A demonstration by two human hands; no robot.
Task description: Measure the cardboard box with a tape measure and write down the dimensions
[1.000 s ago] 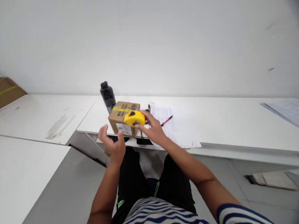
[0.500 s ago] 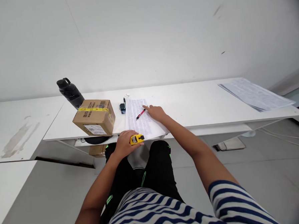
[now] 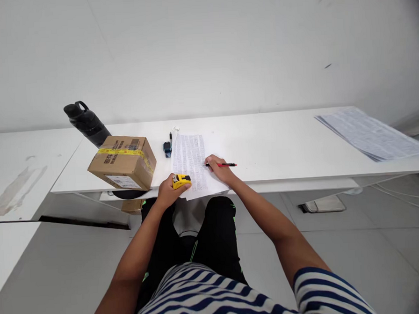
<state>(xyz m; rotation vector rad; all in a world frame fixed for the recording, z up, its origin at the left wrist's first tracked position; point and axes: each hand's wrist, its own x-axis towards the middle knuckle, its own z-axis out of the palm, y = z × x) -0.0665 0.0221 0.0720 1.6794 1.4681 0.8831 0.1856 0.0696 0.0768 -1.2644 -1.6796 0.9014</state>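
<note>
My left hand (image 3: 167, 192) grips a yellow and black tape measure (image 3: 181, 181) at the front edge of the desk, over the lower left corner of the papers. A red and black pen (image 3: 226, 164) is held in my right hand (image 3: 220, 169), lying roughly level with one end pointing right. That hand rests on the right part of the printed sheets (image 3: 190, 153). To the left of the sheets lie a dark wristwatch (image 3: 167, 149) and a short black pen-like item (image 3: 170, 137). A taped cardboard box (image 3: 120, 164) stands left of my left hand.
Behind the box a black bottle (image 3: 88, 123) appears tilted. More printed sheets (image 3: 373, 132) lie at the right end of the white desk (image 3: 272, 144). A small white item (image 3: 175, 129) sits near the wall. Under the desk are another box (image 3: 132, 207) and cables.
My right hand has picked the pen up from the paper and moved slightly down; the pen now points right. My left hand with the tape measure has shifted up and left, to the paper's corner.
</note>
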